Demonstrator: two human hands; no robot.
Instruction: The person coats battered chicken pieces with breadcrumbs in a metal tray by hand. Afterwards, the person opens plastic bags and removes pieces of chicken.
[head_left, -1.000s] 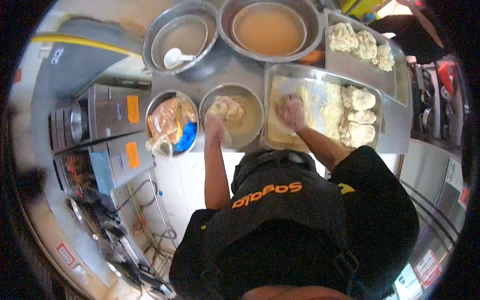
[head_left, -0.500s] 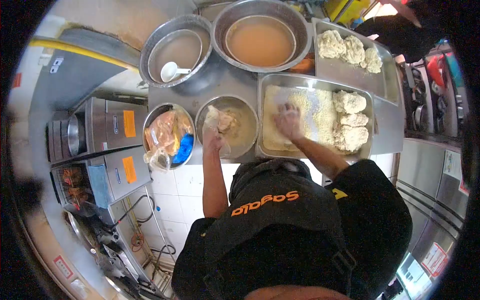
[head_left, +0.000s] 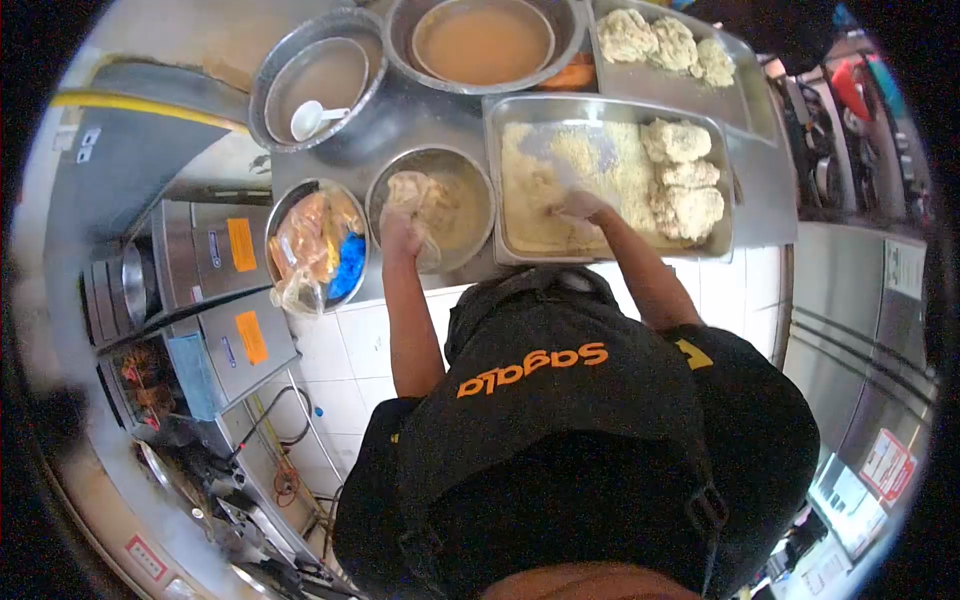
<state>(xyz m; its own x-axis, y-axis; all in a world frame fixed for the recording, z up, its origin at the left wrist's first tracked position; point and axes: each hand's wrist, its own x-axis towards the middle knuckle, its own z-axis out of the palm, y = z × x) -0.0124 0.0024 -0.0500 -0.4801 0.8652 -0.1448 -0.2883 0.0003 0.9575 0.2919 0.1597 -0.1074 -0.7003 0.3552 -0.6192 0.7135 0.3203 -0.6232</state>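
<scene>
My left hand [head_left: 402, 232] reaches into a steel bowl [head_left: 480, 235] of cloudy batter, closed on a pale piece of raw chicken [head_left: 415, 190]. Loose clear plastic shows around that wrist. In a large steel tray [head_left: 610, 108] to the right, my right hand [head_left: 580, 207] is down in the pale breading flour [head_left: 530, 215]; motion and flour blur its fingers. Several coated chicken pieces [head_left: 690, 210] lie along the tray's right side. Left of the batter bowl, another bowl [head_left: 350, 292] contains bagged raw chicken [head_left: 315, 228] and a blue plastic bag [head_left: 347, 268].
Behind stand a basin [head_left: 262, 110] of greyish liquid with a white ladle [head_left: 315, 118] and a basin [head_left: 570, 50] of orange-brown liquid. A back-right tray [head_left: 740, 100] carries more coated chicken [head_left: 655, 42]. Steel equipment [head_left: 215, 235] is on my left.
The view has shifted, so the counter appears higher. My right hand has swept toward the near side of the flour, baring some metal behind it. My left hand stays at the bowl with the chicken.
</scene>
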